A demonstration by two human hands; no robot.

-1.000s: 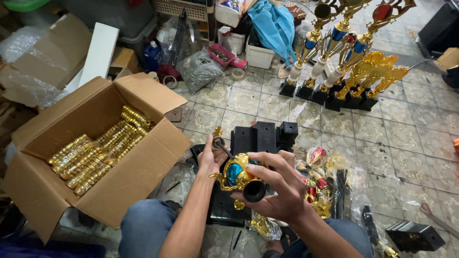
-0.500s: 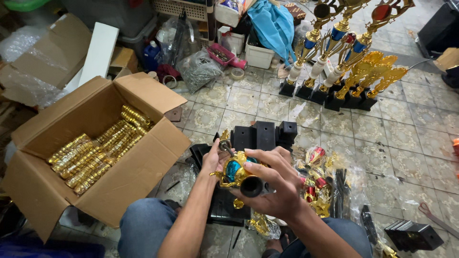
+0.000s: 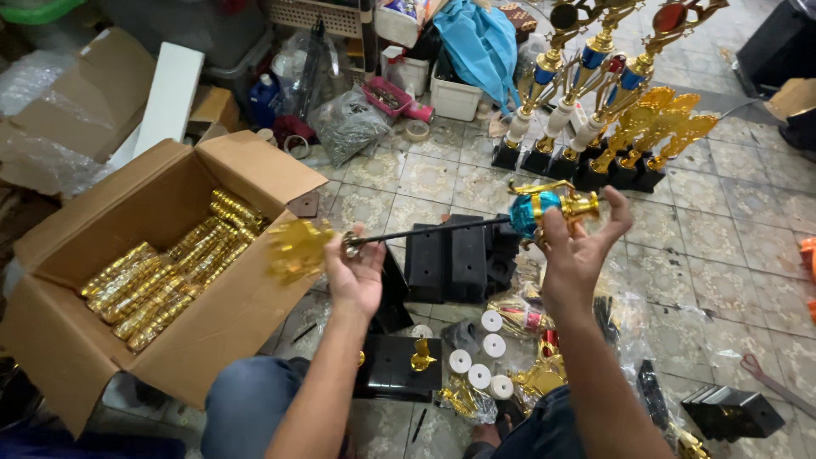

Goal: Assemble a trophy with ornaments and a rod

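Observation:
My left hand [image 3: 357,274] grips the end of a thin dark rod [image 3: 433,229] and holds a blurred gold piece [image 3: 297,248] beside it, over the edge of the cardboard box. My right hand [image 3: 578,246] holds a gold and blue trophy part [image 3: 544,206] on the other end of the rod, raised above several black bases [image 3: 459,255] on the tiled floor. Below my hands lie small white cylinders [image 3: 480,357] and loose gold pieces [image 3: 463,399] in plastic.
An open cardboard box [image 3: 102,340] at the left holds rows of gold parts [image 3: 170,268]. Several finished trophies [image 3: 595,110] stand at the back right. A black base with a gold figure [image 3: 399,365] lies between my knees. Bags, bins and blue cloth [image 3: 480,42] crowd the back.
Both hands were together on the gold and blue part; now they have moved apart, the rod stretched between them, left hand toward the box, right hand raised to the right.

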